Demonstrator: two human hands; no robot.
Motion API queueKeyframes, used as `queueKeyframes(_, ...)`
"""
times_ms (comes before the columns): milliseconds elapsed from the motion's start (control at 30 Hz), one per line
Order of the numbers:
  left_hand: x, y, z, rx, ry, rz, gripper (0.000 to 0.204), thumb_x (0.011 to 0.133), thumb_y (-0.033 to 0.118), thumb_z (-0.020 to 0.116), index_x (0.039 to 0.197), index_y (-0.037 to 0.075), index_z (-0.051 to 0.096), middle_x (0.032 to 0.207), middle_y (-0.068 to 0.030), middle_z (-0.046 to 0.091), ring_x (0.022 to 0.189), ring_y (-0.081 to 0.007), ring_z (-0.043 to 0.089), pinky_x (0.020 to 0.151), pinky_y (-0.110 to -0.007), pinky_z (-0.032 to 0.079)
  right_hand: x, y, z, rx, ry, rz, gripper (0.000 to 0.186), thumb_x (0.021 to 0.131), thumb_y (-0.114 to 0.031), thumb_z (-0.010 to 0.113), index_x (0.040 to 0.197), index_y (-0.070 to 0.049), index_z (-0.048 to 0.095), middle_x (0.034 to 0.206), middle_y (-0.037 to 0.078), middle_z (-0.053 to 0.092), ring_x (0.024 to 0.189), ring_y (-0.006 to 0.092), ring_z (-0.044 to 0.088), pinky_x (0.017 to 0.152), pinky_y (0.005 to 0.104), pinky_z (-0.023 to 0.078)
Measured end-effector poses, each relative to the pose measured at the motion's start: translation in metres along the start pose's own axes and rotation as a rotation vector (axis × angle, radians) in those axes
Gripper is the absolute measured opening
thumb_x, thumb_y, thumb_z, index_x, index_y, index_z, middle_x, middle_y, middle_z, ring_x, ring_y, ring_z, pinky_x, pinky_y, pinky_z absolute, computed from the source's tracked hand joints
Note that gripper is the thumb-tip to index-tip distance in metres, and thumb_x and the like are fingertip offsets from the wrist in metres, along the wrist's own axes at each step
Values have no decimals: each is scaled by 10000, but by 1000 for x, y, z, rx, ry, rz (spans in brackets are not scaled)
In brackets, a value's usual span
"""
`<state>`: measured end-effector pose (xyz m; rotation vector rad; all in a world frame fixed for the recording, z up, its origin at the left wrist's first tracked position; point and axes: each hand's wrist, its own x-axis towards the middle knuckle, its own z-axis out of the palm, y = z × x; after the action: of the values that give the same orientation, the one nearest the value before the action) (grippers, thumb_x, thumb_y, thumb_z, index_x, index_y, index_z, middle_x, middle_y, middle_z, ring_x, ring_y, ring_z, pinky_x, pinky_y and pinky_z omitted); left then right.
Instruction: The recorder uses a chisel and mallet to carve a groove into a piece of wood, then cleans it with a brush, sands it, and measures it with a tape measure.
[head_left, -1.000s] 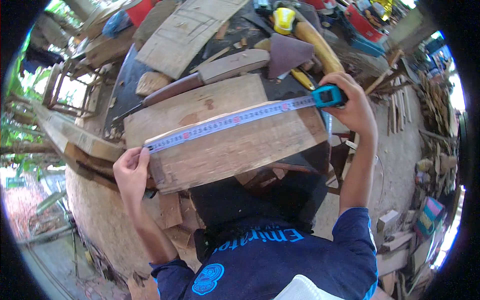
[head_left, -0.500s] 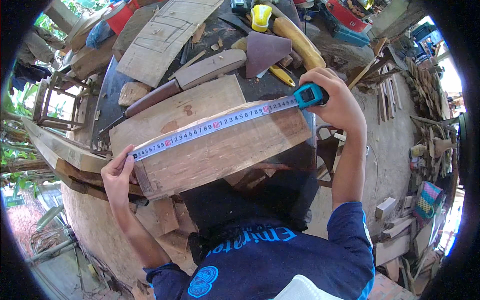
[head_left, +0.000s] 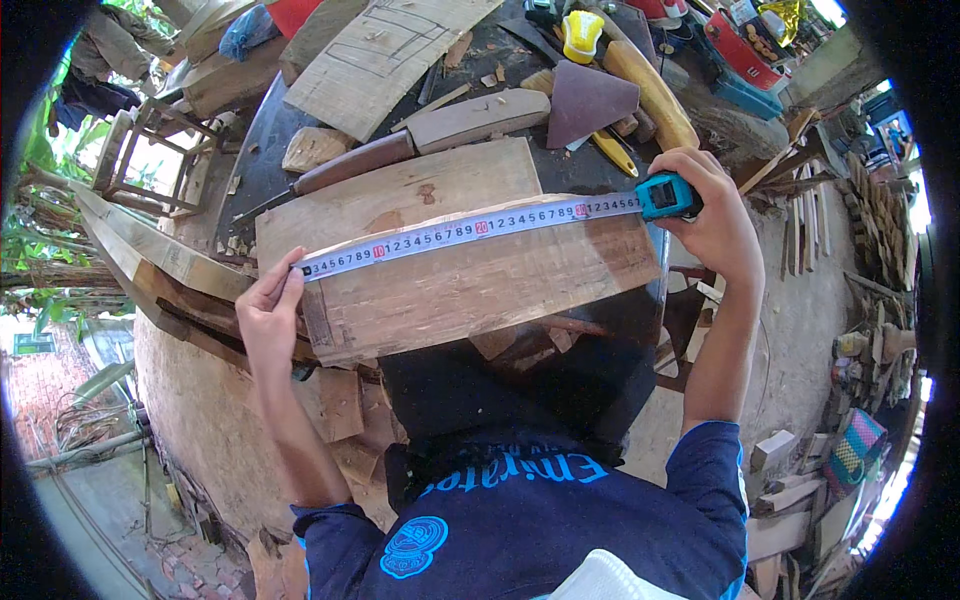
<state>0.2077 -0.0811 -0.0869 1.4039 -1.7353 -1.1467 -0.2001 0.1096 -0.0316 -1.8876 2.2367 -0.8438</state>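
Observation:
A tape measure [head_left: 664,196] with a teal and black case is pulled out along the far edge of a thick wooden block [head_left: 480,290]. My right hand [head_left: 712,205] grips the case just past the block's right end. At the left end, my left hand [head_left: 270,310] pinches the tip of the white blade [head_left: 430,237] between thumb and finger against the block's corner. The blade runs nearly straight, tilting up slightly to the right. Behind the block, a flat board [head_left: 400,195] lies partly covered by it.
A broad-bladed tool with a dark handle [head_left: 355,165] lies beyond the board. Near it are brown sandpaper [head_left: 592,103], a yellow-handled tool [head_left: 613,153], a yellow object [head_left: 581,37], a rounded wooden piece [head_left: 650,95] and a board with pencil lines [head_left: 390,60]. Wood offcuts [head_left: 785,500] are piled at right.
The whole view has shifted, so the table and block appear further right and slightly turned. Both hands keep their hold on the stretched tape measure.

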Motion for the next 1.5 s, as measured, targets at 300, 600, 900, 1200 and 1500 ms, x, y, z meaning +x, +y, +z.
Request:
queueKeyframes(300, -32, -2, 48, 153, 292, 197, 596, 953, 323, 607, 1405, -15, 413, 1343, -193, 526, 1230, -259, 514, 1033, -366, 389, 10, -14, 16, -179, 420, -113, 475, 605, 61, 756, 1032, -69, 595, 1057, 105, 615, 1018, 340, 556, 891, 402, 454)
queueKeyframes(600, -33, -6, 51, 81, 378, 203, 654, 927, 344, 646, 1423, 8, 383, 1373, -156, 482, 1263, -253, 457, 1039, -376, 367, 19, -21, 39, 113, 808, 243, 522, 632, -251, 912, 1005, -6, 642, 927, 75, 678, 828, 137, 638, 761, 286, 526)
queueKeyframes(900, -57, -16, 60, 92, 553, 84, 645, 918, 323, 667, 1393, -12, 389, 1402, -142, 423, 1170, -206, 451, 1033, -337, 343, -12, -22, 26, 133, 827, 377, 487, 610, -189, 920, 987, -20, 664, 908, 41, 684, 803, 94, 628, 747, 251, 528)
queueKeyframes(1200, -114, -11, 54, -997, -196, -600, 448, 996, 376, 487, 1271, 23, 468, 1073, -118, 646, 817, -255, 689, 514, -381, 598, -41, -4, 48, 196, 919, 381, 551, 598, -181, 928, 1041, -38, 633, 972, 44, 650, 877, 126, 616, 804, 273, 514)
queueKeyframes(1500, -127, 1, 82, -1254, 32, -501, 470, 996, 394, 467, 1315, 49, 462, 1168, -140, 627, 942, -281, 680, 673, -396, 638, -45, -5, 61, 416, 948, 228, 574, 623, -122, 910, 1010, -50, 493, 1026, 124, 615, 913, 170, 606, 818, 286, 509)
